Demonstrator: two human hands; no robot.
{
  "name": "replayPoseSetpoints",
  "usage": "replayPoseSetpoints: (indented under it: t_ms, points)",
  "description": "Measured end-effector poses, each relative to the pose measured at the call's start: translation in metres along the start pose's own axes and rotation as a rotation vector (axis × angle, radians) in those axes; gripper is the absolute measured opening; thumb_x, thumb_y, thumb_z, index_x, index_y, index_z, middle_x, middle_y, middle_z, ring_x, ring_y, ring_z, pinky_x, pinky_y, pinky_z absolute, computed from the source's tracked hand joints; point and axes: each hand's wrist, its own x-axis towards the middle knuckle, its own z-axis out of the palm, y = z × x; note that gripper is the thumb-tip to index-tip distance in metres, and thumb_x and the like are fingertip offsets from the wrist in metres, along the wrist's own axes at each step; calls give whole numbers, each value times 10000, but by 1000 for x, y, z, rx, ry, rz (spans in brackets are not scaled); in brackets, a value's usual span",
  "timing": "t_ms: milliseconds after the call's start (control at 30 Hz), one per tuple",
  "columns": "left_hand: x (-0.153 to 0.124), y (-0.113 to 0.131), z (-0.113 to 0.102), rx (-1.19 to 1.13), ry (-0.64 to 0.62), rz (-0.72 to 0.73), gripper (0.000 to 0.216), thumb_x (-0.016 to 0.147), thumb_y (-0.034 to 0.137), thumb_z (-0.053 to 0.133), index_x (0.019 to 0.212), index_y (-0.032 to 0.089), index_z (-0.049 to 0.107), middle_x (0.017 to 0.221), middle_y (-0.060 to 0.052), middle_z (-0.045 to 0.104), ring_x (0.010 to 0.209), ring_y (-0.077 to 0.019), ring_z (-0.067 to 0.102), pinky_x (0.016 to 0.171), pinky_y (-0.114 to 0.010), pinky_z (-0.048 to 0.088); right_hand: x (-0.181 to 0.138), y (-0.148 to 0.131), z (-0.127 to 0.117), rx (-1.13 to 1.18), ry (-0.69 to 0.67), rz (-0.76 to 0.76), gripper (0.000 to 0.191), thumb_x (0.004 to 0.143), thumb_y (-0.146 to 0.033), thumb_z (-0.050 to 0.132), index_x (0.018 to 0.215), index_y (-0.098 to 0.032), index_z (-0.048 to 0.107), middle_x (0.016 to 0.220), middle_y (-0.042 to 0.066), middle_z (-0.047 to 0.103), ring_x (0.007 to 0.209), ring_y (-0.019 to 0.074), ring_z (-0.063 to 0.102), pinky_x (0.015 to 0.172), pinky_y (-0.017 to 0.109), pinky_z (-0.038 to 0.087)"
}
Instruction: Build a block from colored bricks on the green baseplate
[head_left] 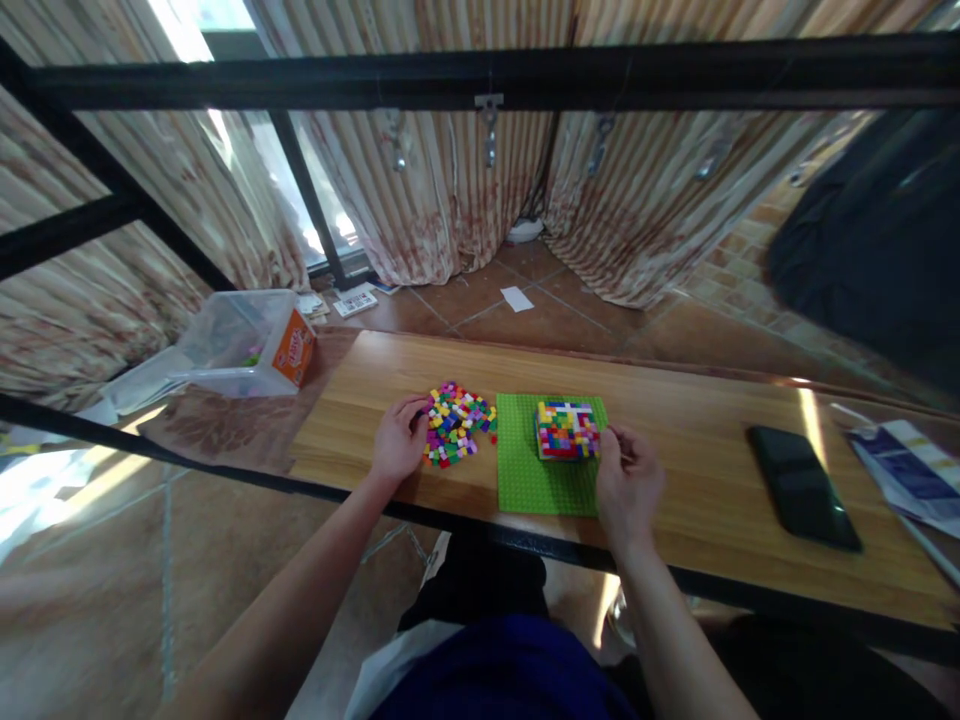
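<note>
A green baseplate (534, 478) lies on the wooden table (697, 440). A multicoloured block of stacked small bricks (567, 430) stands on its far right part. My right hand (628, 482) rests at the block's right side, fingers curled and touching it. Left of the baseplate lies a loose pile of small coloured bricks (456, 424). My left hand (399, 438) sits against the pile's left edge, fingers bent into the bricks; what they pinch is hidden.
A black phone (802, 487) lies on the table's right part, with printed papers (911, 470) beyond it. A clear plastic tub with an orange label (247, 345) stands off the table's left end. Black frame bars (480, 80) cross overhead.
</note>
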Motion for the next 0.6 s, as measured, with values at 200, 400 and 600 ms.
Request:
replayPoseSetpoints:
  t_ms: [200,400,600]
  points:
    - [0,2,-1,11,0,-11,231,895,206,503,1035,197,686,1150,-87,686,1115,-223,625,1034,-426,495,-21,-42,31,-228,-397,-451,230,949,-280,496,912,-225,717,891,67,690,879,220,601,839,362,445]
    - [-2,0,0,6,2,-16,238,903,209,504,1055,198,688,1174,-87,682,1132,-223,621,1046,-424,489,-34,-55,75,-665,-652,-587,238,941,-188,500,862,-207,723,883,90,672,891,243,541,795,360,371]
    - [-3,0,1,14,6,-21,242,902,202,502,1053,211,691,1162,-79,689,1129,-226,626,1037,-432,498,-31,-49,85,-730,-688,-615,273,932,-134,472,833,-199,718,874,95,661,865,239,531,755,351,351]
